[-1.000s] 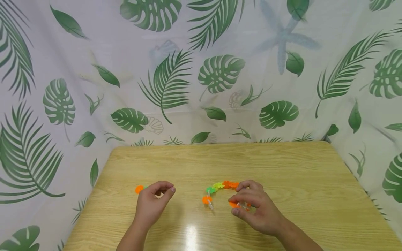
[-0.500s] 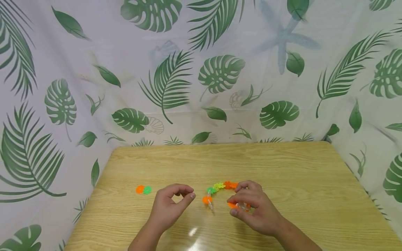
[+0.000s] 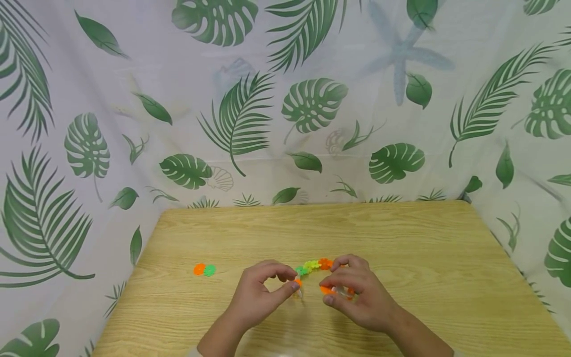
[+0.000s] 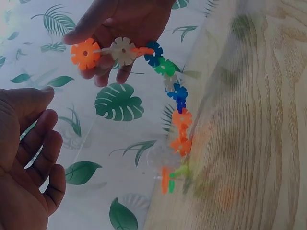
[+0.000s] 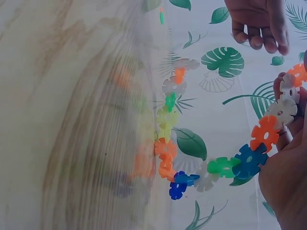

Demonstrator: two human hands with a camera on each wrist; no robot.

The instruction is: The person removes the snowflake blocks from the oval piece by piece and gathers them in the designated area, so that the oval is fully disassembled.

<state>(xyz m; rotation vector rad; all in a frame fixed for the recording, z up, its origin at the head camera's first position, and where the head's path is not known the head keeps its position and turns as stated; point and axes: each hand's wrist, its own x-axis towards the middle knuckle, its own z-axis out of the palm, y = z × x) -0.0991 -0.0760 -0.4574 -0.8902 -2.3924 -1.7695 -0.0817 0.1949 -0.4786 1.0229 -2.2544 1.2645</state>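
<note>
A chain of interlocking plastic flower discs [image 3: 311,265] in orange, yellow, green, blue and clear curves across the table. My right hand [image 3: 368,297] pinches its right end by an orange disc [image 4: 85,53] between thumb and fingers; more linked discs [image 5: 249,160] pass under the palm. In the head view my left hand [image 3: 267,292] overlaps the chain's left end, partly covering an orange disc [image 3: 298,282]. The left wrist view shows the left hand's thumb and fingers [image 4: 45,139] loosely bent and apart, with nothing between them. In the right wrist view the chain's free end has a clear disc [image 5: 186,63].
An orange disc [image 3: 199,269] and a green disc [image 3: 209,270] lie touching on the left of the wooden table [image 3: 401,233]. A leaf-patterned cloth [image 3: 267,114] hangs behind the table and along both sides.
My left hand has moved right, from beside the two loose discs to the chain's left end, uncovering those discs. My right hand has stayed nearly in place with its grip on the chain.
</note>
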